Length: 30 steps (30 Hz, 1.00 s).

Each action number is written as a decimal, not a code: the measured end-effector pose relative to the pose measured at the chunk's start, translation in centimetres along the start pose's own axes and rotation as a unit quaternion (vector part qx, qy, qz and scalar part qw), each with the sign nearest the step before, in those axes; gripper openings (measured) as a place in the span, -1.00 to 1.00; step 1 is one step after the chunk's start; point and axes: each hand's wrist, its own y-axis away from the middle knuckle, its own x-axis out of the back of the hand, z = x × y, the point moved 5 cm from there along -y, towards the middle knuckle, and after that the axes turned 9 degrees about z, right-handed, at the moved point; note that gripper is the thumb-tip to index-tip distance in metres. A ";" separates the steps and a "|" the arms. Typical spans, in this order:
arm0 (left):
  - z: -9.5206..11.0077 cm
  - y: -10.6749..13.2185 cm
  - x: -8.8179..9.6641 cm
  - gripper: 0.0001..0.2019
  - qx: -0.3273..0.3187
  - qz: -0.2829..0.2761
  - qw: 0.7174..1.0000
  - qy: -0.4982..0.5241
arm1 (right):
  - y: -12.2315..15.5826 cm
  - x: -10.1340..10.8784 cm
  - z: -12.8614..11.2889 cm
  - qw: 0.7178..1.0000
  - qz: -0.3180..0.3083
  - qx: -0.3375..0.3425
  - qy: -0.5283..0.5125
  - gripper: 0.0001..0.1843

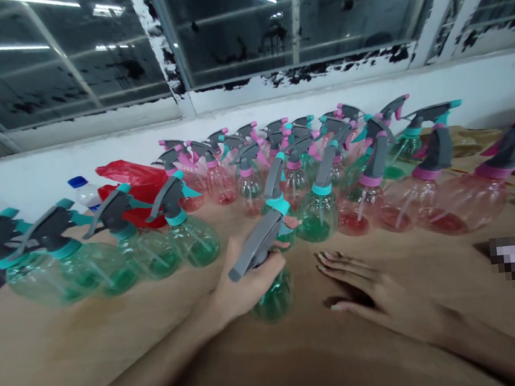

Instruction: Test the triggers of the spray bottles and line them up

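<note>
The head camera looks forward and down from above the near side of the surface (41,359). It sits close: the left hand (252,273) and right hand (372,297) show large low in the frame, spray bottles (318,220) mid-frame, windows (233,31) across the top.

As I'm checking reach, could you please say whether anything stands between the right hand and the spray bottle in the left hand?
Nothing visible does; only tabletop shows between the right hand and the spray bottle in the left hand.
</note>
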 end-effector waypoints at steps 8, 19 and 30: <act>-0.1 0.0 -0.2 -0.64 -0.003 0.004 1.000 -0.004 | 0.1 0.1 -0.1 1.000 0.008 0.002 0.008 -0.38; 0.0 0.1 0.1 -0.73 -0.025 0.001 1.000 -0.010 | 0.2 0.1 0.0 1.000 -0.004 0.000 0.015 -0.37; -0.3 0.1 0.1 -0.79 -0.012 0.004 0.998 -0.055 | 0.1 0.3 0.0 1.000 -0.008 -0.006 0.013 -0.38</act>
